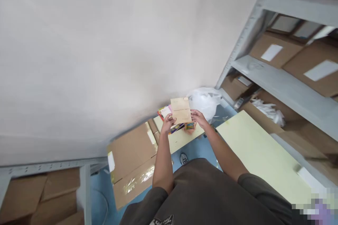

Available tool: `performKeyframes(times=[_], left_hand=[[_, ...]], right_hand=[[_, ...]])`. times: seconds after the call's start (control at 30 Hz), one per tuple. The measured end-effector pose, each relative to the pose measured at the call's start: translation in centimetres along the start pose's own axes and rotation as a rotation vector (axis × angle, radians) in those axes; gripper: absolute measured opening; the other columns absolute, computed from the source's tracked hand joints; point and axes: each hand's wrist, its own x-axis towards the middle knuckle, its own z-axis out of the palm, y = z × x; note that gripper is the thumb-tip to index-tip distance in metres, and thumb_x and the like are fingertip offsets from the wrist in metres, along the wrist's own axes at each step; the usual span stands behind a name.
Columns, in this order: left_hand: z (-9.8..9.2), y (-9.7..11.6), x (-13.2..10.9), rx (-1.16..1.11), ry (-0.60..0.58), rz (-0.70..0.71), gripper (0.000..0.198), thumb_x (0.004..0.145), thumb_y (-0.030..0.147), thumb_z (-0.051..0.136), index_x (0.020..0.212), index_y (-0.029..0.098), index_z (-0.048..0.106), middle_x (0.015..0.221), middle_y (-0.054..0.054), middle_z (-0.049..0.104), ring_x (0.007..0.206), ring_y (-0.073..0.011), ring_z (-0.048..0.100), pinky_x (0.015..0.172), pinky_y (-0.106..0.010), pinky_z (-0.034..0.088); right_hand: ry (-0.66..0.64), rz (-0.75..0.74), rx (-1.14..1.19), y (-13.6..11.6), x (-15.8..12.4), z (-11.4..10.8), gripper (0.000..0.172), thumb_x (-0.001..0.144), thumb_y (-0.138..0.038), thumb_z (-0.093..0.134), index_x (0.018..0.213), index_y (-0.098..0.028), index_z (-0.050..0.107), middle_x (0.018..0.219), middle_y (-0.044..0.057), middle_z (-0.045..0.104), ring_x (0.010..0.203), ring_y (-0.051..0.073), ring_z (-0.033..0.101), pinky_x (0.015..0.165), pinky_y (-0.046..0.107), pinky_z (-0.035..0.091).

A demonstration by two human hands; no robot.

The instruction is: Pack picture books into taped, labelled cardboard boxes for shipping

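Both my hands hold up a tan kraft-paper sheet [181, 109], which has a dark line across its middle and a small oval mark near its top right corner. Its exact kind I cannot make out. My left hand [168, 123] is closed on the lower left edge, thumb on the front. At the right edge, my right hand [199, 117] pinches it. Below and behind it, colourful printed booklets [176, 128] lie on a pale yellow tabletop [179, 144], partly hidden. An orange and blue packet [189, 126] shows beneath the sheet.
A large flattened cardboard box [133, 153] lies left of the booklets. Behind my right hand is a white plastic bag [204, 103]. Another pale yellow board [266, 154] extends at right. Grey shelving [280, 75] with cartons rises on the right; another rack [86, 193] stands lower left.
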Motion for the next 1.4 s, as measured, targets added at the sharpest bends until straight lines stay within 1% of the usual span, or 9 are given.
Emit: performKeyframes(times=[0.2,0.4,0.5,0.6,0.77,0.9,0.97,1.1,1.4], left_hand=[[15.9,-0.8,1.5,0.099,-0.325,-0.021,0.073,0.062,0.046,0.096,0.126,0.025,0.065,0.101,-0.005,0.078,0.086,-0.0227,0.076,0.073,-0.032,0.060],[34.2,-4.9,-0.4,0.255,-0.694,-0.088,0.080,0.070,0.043,0.092,0.141,0.024,0.062,0.116,-0.010,0.080,0.100,-0.0258,0.077,0.082,-0.034,0.060],[42.6,-7.5,-2.7,0.329,-0.889,-0.141,0.079,0.072,0.039,0.089,0.145,0.023,0.062,0.119,-0.011,0.079,0.102,-0.0244,0.077,0.087,-0.034,0.060],[48.8,-9.7,-4.7,0.390,-1.022,-0.171,0.078,0.074,0.038,0.087,0.146,0.023,0.063,0.115,-0.010,0.078,0.100,-0.0216,0.076,0.087,-0.032,0.059],[53.8,-11.4,-5.0,0.433,-1.138,-0.173,0.080,0.075,0.037,0.089,0.149,0.022,0.063,0.118,-0.011,0.077,0.104,-0.0221,0.075,0.091,-0.035,0.060],[56.3,-11.4,-5.0,0.524,-1.043,0.095,0.068,0.075,0.033,0.093,0.139,0.023,0.073,0.134,-0.015,0.073,0.114,-0.0269,0.072,0.099,-0.039,0.060],[57.4,-11.2,-5.7,0.504,-1.126,0.159,0.066,0.077,0.036,0.093,0.139,0.023,0.074,0.138,-0.016,0.072,0.116,-0.0287,0.072,0.100,-0.041,0.060],[58.7,-10.1,-6.4,0.382,-1.315,0.180,0.075,0.081,0.034,0.089,0.152,0.024,0.065,0.149,-0.014,0.067,0.119,-0.0294,0.072,0.104,-0.045,0.060],[59.8,-8.2,-2.5,0.357,-1.326,0.098,0.076,0.080,0.027,0.079,0.154,0.020,0.061,0.140,-0.013,0.073,0.119,-0.0303,0.073,0.101,-0.040,0.060]], right_hand=[[0.241,-0.122,0.069,-5.0,-8.2,-13.1,0.051,0.062,-0.035,0.085,0.111,-0.027,0.073,0.097,0.001,0.073,0.089,0.021,0.069,0.070,0.030,0.056],[0.533,-0.253,0.201,-6.4,-21.1,-27.1,0.050,0.063,-0.038,0.087,0.109,-0.029,0.070,0.095,-0.003,0.068,0.090,0.020,0.067,0.075,0.032,0.056],[0.693,-0.297,0.253,-6.5,-28.3,-32.1,0.051,0.065,-0.040,0.088,0.110,-0.030,0.068,0.095,-0.003,0.068,0.090,0.020,0.067,0.076,0.032,0.055],[0.793,-0.339,0.305,-6.3,-33.5,-34.7,0.056,0.067,-0.041,0.088,0.118,-0.031,0.066,0.096,-0.002,0.071,0.090,0.020,0.068,0.077,0.032,0.055],[0.943,-0.381,0.323,-6.0,-35.8,-35.8,0.061,0.069,-0.040,0.085,0.124,-0.030,0.062,0.097,-0.001,0.075,0.086,0.020,0.069,0.078,0.033,0.057],[1.119,-0.450,0.217,-6.4,-33.6,-35.3,0.060,0.074,-0.043,0.083,0.128,-0.029,0.061,0.108,0.004,0.078,0.092,0.023,0.073,0.080,0.037,0.061],[1.160,-0.480,0.106,-6.7,-31.7,-34.8,0.060,0.078,-0.045,0.082,0.133,-0.030,0.062,0.120,0.007,0.077,0.098,0.025,0.075,0.083,0.040,0.063],[1.138,-0.547,-0.079,-7.1,-27.7,-33.6,0.057,0.088,-0.048,0.077,0.142,-0.032,0.066,0.144,0.010,0.067,0.123,0.030,0.071,0.092,0.045,0.066],[1.151,-0.495,-0.293,-7.0,-25.7,-34.1,0.058,0.093,-0.045,0.071,0.149,-0.032,0.067,0.159,0.011,0.058,0.145,0.032,0.057,0.111,0.049,0.058]])
